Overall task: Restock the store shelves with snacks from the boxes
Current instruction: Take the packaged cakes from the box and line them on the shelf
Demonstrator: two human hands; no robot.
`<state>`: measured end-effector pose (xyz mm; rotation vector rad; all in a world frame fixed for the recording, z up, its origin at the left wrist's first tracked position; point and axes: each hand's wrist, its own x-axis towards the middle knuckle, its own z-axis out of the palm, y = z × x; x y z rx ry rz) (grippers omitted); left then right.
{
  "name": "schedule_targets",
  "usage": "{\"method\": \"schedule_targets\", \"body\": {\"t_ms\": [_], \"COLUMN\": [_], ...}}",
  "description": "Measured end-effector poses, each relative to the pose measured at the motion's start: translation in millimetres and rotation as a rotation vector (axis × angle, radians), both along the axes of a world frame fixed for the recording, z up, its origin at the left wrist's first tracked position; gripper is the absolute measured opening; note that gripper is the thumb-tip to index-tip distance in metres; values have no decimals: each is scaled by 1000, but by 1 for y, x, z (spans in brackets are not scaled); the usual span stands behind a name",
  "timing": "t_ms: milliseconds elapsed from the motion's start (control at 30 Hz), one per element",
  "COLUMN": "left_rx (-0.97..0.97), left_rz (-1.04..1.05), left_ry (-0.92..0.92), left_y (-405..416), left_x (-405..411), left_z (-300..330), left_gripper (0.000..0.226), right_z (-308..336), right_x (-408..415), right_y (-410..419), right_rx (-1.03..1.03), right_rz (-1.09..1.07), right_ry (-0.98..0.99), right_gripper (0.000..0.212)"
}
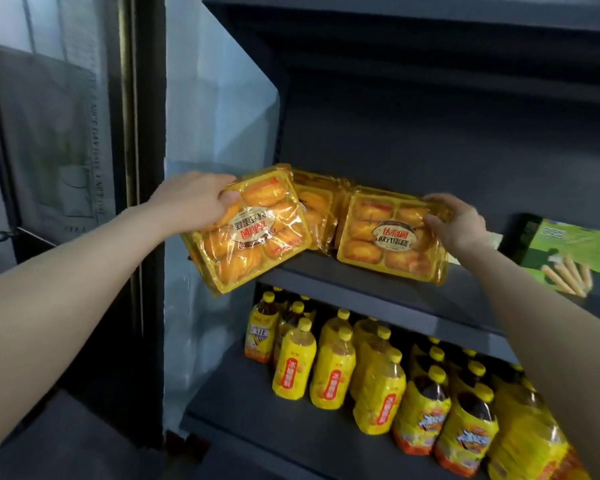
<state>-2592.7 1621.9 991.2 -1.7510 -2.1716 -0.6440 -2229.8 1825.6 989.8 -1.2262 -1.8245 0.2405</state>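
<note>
Two hands each grip a cake pack at the shelf (378,285). Left hand (194,199) holds the tilted pack (246,233) (label upside down); right hand (459,220) clasps the upright pack (388,233).

one head-worn view looks forward and slightly down, close to the dark shelf (361,271).

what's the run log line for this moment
left hand: grips upside-down cake pack | right hand: holds cake pack on shelf
</note>
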Motion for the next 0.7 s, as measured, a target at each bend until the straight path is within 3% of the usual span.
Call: {"method": "schedule_targets", "body": {"t_ms": [267, 400, 500, 567, 700], "left_rx": [-19, -8, 59, 150, 323], "left_rz": [-135, -218, -285, -314, -404], "left_ry": [-57, -57, -96, -186, -590], "left_y": [40, 53, 64, 73, 95], "left_x": [-21, -15, 4, 21, 60], "left_z": [4, 14, 24, 30, 40], "left_gripper": [33, 28, 29, 32, 46], "right_z": [-21, -9, 14, 24, 35], "right_x": [-22, -27, -48, -63, -78], "right_y": [39, 33, 9, -8, -29], "right_rx": [45, 241, 318, 260, -205], "right_rz": [-161, -223, -14, 98, 349], "right_ry": [-323, -536, -436, -281, 171], "right_gripper": [42, 52, 47, 45, 75]}}
